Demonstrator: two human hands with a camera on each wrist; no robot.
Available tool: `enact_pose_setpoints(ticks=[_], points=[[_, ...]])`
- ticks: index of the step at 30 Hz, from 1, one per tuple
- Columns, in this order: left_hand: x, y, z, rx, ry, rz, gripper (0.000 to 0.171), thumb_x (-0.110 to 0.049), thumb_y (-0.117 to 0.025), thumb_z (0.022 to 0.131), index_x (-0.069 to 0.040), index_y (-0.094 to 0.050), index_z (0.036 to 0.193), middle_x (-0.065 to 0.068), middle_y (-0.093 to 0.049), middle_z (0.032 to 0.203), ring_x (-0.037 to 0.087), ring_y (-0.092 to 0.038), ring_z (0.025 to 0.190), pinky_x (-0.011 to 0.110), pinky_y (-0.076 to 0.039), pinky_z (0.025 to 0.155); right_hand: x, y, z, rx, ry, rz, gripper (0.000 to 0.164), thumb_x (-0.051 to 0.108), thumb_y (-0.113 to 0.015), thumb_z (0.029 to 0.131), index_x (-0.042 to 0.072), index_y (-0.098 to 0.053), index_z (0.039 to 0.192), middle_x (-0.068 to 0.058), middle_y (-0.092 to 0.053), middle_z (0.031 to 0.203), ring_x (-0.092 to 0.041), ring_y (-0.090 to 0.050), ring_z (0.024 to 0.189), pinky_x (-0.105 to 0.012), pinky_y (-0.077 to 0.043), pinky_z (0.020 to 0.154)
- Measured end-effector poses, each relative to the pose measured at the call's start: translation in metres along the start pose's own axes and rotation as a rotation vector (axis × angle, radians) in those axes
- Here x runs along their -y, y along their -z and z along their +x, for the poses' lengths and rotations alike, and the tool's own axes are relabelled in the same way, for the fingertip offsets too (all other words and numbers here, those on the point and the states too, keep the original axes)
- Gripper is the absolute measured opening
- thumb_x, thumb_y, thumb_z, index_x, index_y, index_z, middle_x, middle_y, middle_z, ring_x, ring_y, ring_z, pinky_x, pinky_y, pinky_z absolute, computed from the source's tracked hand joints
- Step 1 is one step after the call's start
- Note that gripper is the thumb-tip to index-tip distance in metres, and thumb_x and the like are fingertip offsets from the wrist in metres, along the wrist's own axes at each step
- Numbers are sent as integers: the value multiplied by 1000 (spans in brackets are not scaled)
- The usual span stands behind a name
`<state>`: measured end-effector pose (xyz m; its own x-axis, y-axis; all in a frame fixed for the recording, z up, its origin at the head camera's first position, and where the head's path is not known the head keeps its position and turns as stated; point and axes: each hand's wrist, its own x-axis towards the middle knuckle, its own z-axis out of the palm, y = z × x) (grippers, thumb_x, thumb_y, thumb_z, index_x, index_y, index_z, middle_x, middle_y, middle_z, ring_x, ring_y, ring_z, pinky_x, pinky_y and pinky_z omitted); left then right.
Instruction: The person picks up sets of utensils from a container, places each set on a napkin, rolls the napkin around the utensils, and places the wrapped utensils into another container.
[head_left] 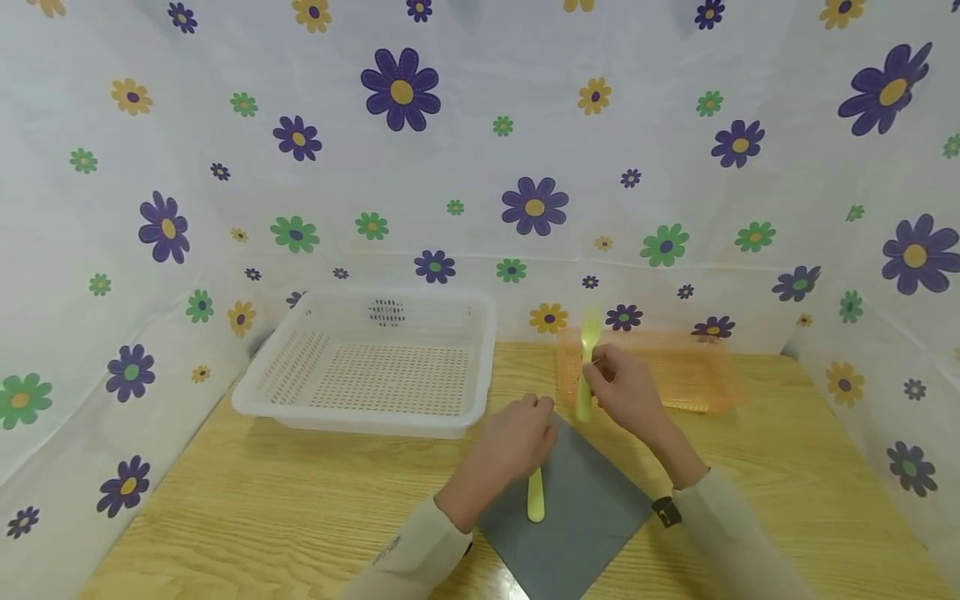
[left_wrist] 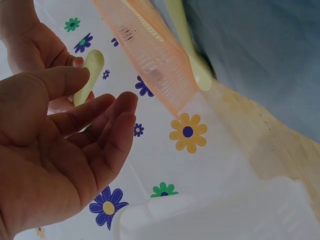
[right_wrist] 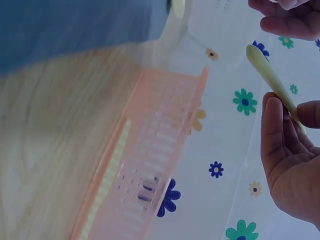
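Observation:
My right hand (head_left: pixel 626 390) pinches a yellow-green fork (head_left: pixel 589 335) between thumb and fingers, tines up and handle down, in front of the orange basket. Its smooth handle (right_wrist: pixel 267 73) sticks out of the grip in the right wrist view. My left hand (head_left: pixel 519 435) is over the grey cloth (head_left: pixel 592 479), fingers loosely bent and holding nothing; in the left wrist view its thumb overlaps the fork's handle (left_wrist: pixel 95 65). A yellow-green utensil (head_left: pixel 535 498) lies on the cloth, partly hidden under the left hand; its other end (left_wrist: pixel 201 75) looks rounded and widened.
At the left back of the wooden table (head_left: pixel 300 508) stands a white perforated basket (head_left: pixel 367 423). A shallow orange basket (head_left: pixel 723 383) stands at the right back, with something yellow (right_wrist: pixel 106 175) showing through its side. A flower-printed sheet (head_left: pixel 465 150) hangs behind and at both sides.

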<state>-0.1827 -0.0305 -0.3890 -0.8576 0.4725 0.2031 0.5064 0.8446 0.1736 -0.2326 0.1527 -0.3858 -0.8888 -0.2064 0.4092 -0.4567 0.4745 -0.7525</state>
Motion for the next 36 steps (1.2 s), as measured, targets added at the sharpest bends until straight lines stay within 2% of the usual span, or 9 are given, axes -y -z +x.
enact_pose_setpoints(ticks=[5, 9, 13, 17, 20, 25, 31, 36], points=[[0, -2, -9, -9, -8, -20, 11, -17, -53, 90, -7, -55, 92, 4, -49, 73, 14, -41, 53, 26, -37, 41, 5, -11, -8, 32, -8, 25, 7, 11, -52, 90, 5, -56, 92, -11, -65, 72, -16, -53, 52, -34, -49, 43], [0, -2, -15, -19, 15, -11, 17, -19, -58, 88, -6, -58, 99, 6, -54, 77, 15, -47, 57, 28, -42, 44, 7, -18, -10, 50, -35, 32, 10, 11, -53, 90, 4, -57, 95, -10, -65, 72, -16, -53, 51, -34, -49, 44], [3, -5, -20, -4, 36, -14, 21, -20, -61, 86, -5, -58, 99, 7, -55, 78, 16, -50, 60, 28, -44, 46, 8, -21, -15, 59, -80, 76, 8, 10, -53, 89, 4, -56, 93, -12, -64, 71, -25, -56, 53, -35, -50, 43], [5, -10, -25, -20, 30, 3, 18, -20, -65, 83, -6, -56, 91, 5, -51, 73, 14, -46, 54, 26, -41, 41, 6, -24, -22, 72, -133, 123, 7, 10, -53, 89, 4, -56, 93, -13, -64, 71, -33, -58, 58, -35, -51, 44], [4, -12, -27, -38, 9, 25, 19, -20, -66, 81, -7, -55, 89, 4, -51, 71, 14, -45, 52, 26, -39, 39, 5, -27, -26, 77, -152, 116, 7, 9, -54, 88, 4, -57, 93, -12, -64, 71, -26, -57, 56, -31, -48, 44], [4, -12, -29, -5, 21, 14, 20, -18, -67, 80, -6, -55, 92, 5, -52, 74, 16, -49, 58, 28, -43, 42, 6, -33, -30, 89, -134, 76, 7, 9, -56, 87, 5, -59, 92, -10, -63, 69, -15, -50, 51, -28, -43, 43], [6, -11, -32, 24, 48, 26, 20, -14, -67, 79, -5, -56, 93, 6, -51, 74, 18, -49, 59, 28, -43, 43, 7, -39, -33, 124, -120, 98, 5, 7, -56, 87, 2, -57, 90, -10, -62, 66, -13, -49, 50, -27, -41, 43], [7, -13, -33, 19, 39, 62, 23, -15, -68, 78, -6, -55, 94, 6, -52, 73, 18, -49, 57, 28, -42, 41, 7, -42, -33, 164, -145, 90, 4, 6, -56, 86, 2, -58, 87, -8, -59, 61, -12, -48, 46, -26, -39, 41]])
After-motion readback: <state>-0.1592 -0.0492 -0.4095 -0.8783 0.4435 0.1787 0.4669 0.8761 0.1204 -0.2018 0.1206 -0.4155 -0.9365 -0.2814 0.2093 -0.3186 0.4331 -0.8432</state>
